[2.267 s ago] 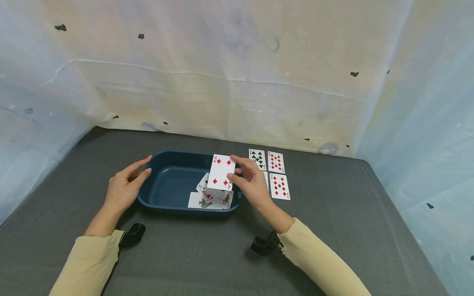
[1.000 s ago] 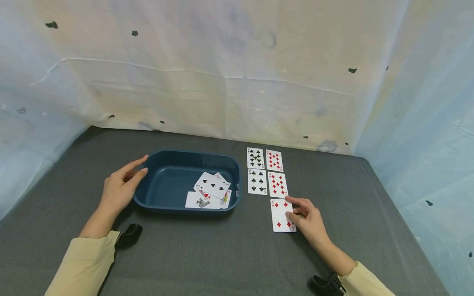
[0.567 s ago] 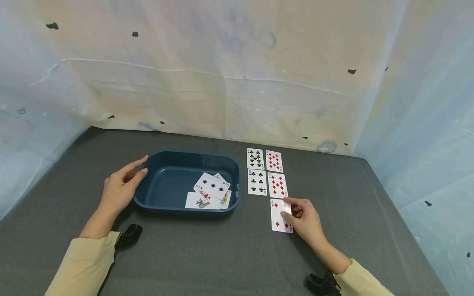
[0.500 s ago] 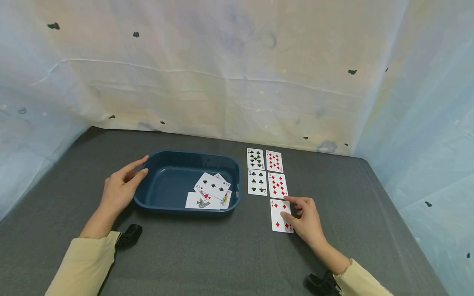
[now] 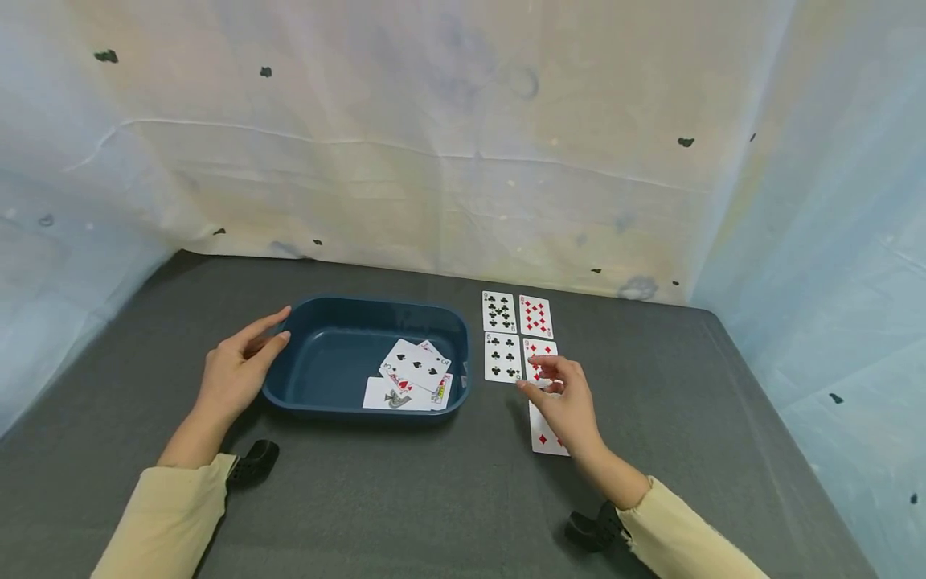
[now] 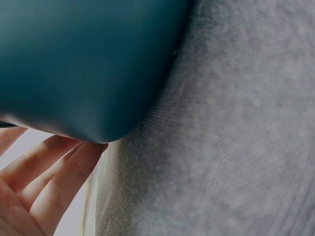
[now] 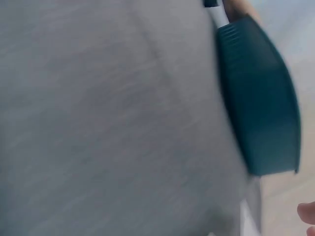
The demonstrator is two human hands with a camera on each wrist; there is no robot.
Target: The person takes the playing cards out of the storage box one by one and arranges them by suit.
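Head view shows five cards laid out on the desk (image 5: 362, 498) at 3 o'clock of the blue tray (image 5: 318, 396); the four of diamonds (image 5: 544, 438) is nearest. Several cards (image 5: 412, 378) remain inside. Right hand (image 5: 564, 402) hovers, fingers loosely curled, empty; left hand (image 5: 235, 374) rests open-fingered against the tray's 9 o'clock end.

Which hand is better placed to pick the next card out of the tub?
Probably the right hand: it holds nothing and hangs free above the laid-out cards, beside the tub's end where the loose cards lie. The left hand rests against the far end.
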